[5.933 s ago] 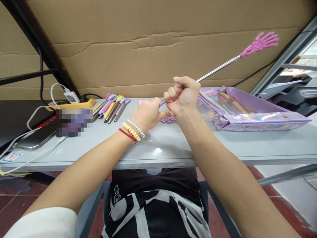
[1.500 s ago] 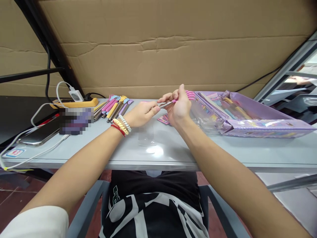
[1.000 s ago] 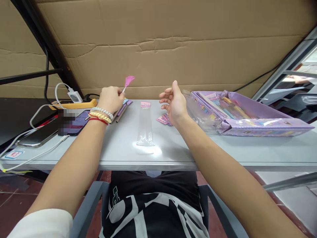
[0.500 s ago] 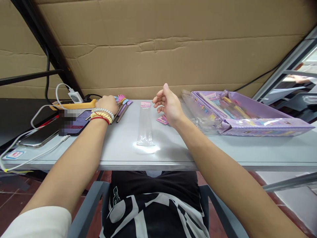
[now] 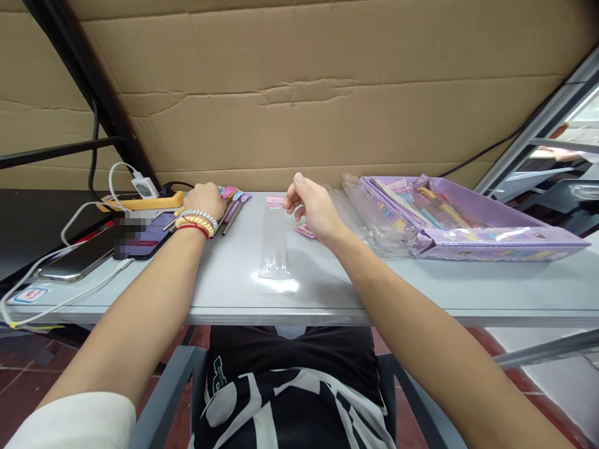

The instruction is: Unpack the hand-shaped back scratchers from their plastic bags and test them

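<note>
My left hand [image 5: 204, 202], with bracelets at its wrist, rests over a bunch of slim pens [image 5: 233, 212] with pink, blue and purple tops. Its fingers are hidden behind the back of the hand, so its grip does not show. Flat on the table in the middle lies a narrow clear plastic bag [image 5: 274, 243] with a pink header. My right hand [image 5: 313, 212] hovers just right of that header, fingers loosely curled and thumb apart, with nothing visible in it. Below its palm lies a small pink card [image 5: 305, 231], partly covered.
A purple box [image 5: 496, 243] with pens and packets inside stands at the right, clear plastic wrap [image 5: 374, 231] beside it. At the left are a phone [image 5: 152, 234], another dark device [image 5: 77, 259], white cables and a yellow power strip [image 5: 161, 202]. Cardboard [image 5: 299, 131] closes off the back.
My right hand has moved slightly left towards the pink header, its thumb closer to its fingers. My left hand stays at the pens. The whole view has shifted slightly.
</note>
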A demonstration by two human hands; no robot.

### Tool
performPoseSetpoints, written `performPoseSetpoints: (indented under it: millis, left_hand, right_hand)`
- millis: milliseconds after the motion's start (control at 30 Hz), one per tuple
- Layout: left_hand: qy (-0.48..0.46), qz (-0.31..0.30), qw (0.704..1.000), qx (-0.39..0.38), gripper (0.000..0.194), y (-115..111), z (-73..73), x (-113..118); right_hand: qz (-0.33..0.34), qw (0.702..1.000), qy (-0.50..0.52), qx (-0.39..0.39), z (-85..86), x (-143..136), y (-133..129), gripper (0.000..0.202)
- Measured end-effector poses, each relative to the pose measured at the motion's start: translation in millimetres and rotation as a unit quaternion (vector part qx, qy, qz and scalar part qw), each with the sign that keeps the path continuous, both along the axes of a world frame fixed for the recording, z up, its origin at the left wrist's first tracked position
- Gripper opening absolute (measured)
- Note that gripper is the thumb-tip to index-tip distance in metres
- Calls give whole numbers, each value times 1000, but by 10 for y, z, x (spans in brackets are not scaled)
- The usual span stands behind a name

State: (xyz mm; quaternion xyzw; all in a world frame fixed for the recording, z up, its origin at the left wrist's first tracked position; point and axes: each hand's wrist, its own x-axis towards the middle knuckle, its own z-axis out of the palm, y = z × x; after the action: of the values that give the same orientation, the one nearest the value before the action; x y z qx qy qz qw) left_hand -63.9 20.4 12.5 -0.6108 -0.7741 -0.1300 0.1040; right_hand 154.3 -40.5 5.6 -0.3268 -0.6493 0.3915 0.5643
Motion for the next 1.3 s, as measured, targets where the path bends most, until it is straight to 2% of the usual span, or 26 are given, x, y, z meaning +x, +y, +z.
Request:
performPoseSetpoints:
  millis: [100,200,267,367,433,567,700,833,900,967,1167,1300]
  left_hand:
    - [-4,-12,1000,3,38,-34,26,51]
    - [-13,-34,999,4,34,-36,27,91]
    - [-25,-99,995,9,32,-26,4,123]
    - [-48,-245,968,5,29,-26,-57,215]
    - [-56,-293,954,-12,30,-48,-97,307]
    - [-51,-301,952,-35,33,-103,-136,455]
    - [-58,-281,956,-65,43,-89,-159,458]
    - [-38,-313,946,-79,57,-20,-227,412]
    - [-11,-346,933,-101,53,11,-266,401]
    - [1,-372,919,-130,43,29,-287,397]
    - [-75,-443,886,-114,37,2,-207,384]
    - [-80,-410,906,-68,39,-26,-170,375]
  right_hand:
    - [-39,995,-61,66,-17,-1,-48,58]
    - [-63,976,-155,139,-41,2,-82,54]
    - [-56,963,-202,171,-53,5,-93,50]
    - [-35,957,-218,190,-54,15,-108,42]
    - [-24,960,-204,189,-46,30,-122,35]
    - [-27,966,-184,180,-29,59,-128,20]
    - [-66,956,-241,154,-44,57,-74,14]
    - [-76,912,-381,130,-86,40,-19,10]
    - [-68,888,-438,120,-97,34,-14,8]
    - [-66,878,-462,108,-97,31,-20,7]
    - [-80,887,-443,104,-85,38,-34,7]
    - [-99,889,-433,111,-91,46,-16,7]
